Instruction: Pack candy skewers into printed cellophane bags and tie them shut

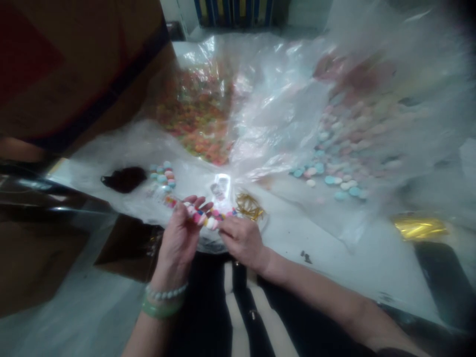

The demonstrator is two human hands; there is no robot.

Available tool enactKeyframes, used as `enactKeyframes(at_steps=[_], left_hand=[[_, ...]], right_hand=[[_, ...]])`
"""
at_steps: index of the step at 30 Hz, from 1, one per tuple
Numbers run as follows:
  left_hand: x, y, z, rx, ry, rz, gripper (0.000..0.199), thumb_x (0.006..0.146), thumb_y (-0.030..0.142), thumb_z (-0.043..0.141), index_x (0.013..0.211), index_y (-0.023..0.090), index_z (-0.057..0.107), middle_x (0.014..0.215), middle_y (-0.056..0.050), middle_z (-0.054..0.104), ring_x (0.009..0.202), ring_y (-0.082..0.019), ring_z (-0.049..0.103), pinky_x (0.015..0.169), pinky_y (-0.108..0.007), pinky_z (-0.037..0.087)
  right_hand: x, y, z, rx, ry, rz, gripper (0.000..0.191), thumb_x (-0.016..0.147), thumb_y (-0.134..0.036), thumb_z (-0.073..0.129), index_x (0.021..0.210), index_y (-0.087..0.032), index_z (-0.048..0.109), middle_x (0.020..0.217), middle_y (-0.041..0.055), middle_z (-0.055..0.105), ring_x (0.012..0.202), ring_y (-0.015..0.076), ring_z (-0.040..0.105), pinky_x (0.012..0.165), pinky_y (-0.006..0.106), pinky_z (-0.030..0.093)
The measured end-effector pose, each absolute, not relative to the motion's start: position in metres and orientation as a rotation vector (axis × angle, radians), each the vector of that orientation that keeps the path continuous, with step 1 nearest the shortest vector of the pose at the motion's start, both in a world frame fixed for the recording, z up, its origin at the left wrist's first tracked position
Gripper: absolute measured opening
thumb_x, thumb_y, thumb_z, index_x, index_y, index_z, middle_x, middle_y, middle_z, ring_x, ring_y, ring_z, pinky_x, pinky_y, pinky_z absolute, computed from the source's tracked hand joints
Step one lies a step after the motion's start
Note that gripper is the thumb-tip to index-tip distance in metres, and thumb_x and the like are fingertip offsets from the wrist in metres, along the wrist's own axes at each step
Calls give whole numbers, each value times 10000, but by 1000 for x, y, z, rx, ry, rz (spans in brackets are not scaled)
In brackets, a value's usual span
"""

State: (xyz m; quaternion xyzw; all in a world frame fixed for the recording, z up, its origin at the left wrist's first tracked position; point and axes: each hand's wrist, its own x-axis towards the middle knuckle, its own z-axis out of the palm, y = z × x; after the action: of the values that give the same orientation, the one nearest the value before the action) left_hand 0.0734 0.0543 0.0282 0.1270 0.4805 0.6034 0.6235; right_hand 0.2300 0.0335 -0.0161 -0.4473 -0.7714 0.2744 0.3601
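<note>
A string of pink, white, yellow and blue beads [211, 223] runs between my two hands. My left hand [182, 225], palm turned up, has its thumb and fingers on the left end of the strand. The right end is pinched by my right hand [240, 235], its fingers curled. Just beyond the hands lies a small clear packet or tray [221, 187] that shines brightly. Gold twist-tie-like strips [249, 206] sit right of it. To the left are pale blue, white and pink beads [162, 174], next to a dark item [124, 179] whose kind I cannot make out.
A clear bag of small orange and green pieces [201, 124] lies at the back. Right of it, plastic sheeting holds loose blue, white and pink discs [345, 183]. A gold bundle [420, 227] and a dark phone-like slab [444, 277] lie far right. A cardboard box [74, 64] stands left.
</note>
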Motion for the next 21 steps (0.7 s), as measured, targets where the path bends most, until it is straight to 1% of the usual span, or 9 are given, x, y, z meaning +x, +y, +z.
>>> enactKeyframes(at_steps=[3, 6, 9, 12, 14, 16, 18, 21], left_hand=[[74, 54, 24, 276, 1115, 1378, 301, 792, 391, 786, 943, 151, 685, 1009, -114, 718, 935, -294, 708, 845, -440, 580], [71, 55, 23, 194, 1105, 1331, 278, 820, 380, 762, 942, 146, 677, 950, -101, 721, 910, -288, 714, 868, -460, 577], [68, 58, 26, 92, 1104, 1277, 254, 919, 387, 638, 912, 136, 672, 896, -94, 722, 886, -277, 722, 853, -437, 587], [68, 60, 29, 33, 1138, 1229, 351, 997, 400, 479, 901, 122, 672, 881, -108, 727, 866, -267, 728, 819, -407, 599], [70, 60, 29, 42, 1157, 1219, 388, 1015, 390, 428, 902, 113, 674, 876, -120, 728, 847, -258, 730, 817, -398, 600], [73, 58, 28, 98, 1173, 1239, 353, 1010, 359, 450, 909, 109, 677, 890, -124, 729, 837, -247, 730, 814, -381, 601], [76, 56, 26, 172, 1194, 1258, 273, 985, 320, 518, 921, 112, 683, 915, -124, 731, 828, -240, 729, 799, -365, 603], [76, 54, 23, 231, 1190, 1246, 220, 951, 304, 583, 937, 115, 695, 934, -122, 730, 822, -243, 725, 794, -370, 606]], right_hand=[[229, 31, -15, -1159, -1964, 736, 173, 895, -139, 542, 873, -193, 705, 786, 35, 679, 736, 159, 618, 691, 251, 425], [229, 33, -15, -1183, -1884, 799, 169, 878, -122, 561, 892, -203, 708, 830, 33, 705, 781, 163, 642, 730, 252, 455], [231, 37, -18, -1177, -1785, 918, 170, 863, -108, 588, 885, -222, 711, 864, 7, 722, 813, 149, 655, 773, 244, 475], [232, 40, -21, -1164, -1757, 963, 158, 846, -99, 617, 844, -224, 713, 847, -8, 722, 805, 139, 658, 763, 237, 475], [233, 41, -23, -1175, -1771, 940, 154, 838, -95, 625, 832, -219, 715, 822, -8, 712, 785, 137, 651, 744, 236, 467], [232, 40, -23, -1195, -1793, 913, 150, 840, -96, 620, 823, -212, 713, 799, -4, 698, 767, 138, 639, 734, 239, 459], [231, 38, -22, -1206, -1806, 898, 144, 846, -102, 612, 807, -204, 705, 787, 2, 688, 758, 142, 631, 725, 243, 454], [230, 37, -20, -1167, -1789, 923, 143, 843, -99, 608, 806, -200, 703, 781, 2, 686, 746, 142, 629, 712, 242, 455]])
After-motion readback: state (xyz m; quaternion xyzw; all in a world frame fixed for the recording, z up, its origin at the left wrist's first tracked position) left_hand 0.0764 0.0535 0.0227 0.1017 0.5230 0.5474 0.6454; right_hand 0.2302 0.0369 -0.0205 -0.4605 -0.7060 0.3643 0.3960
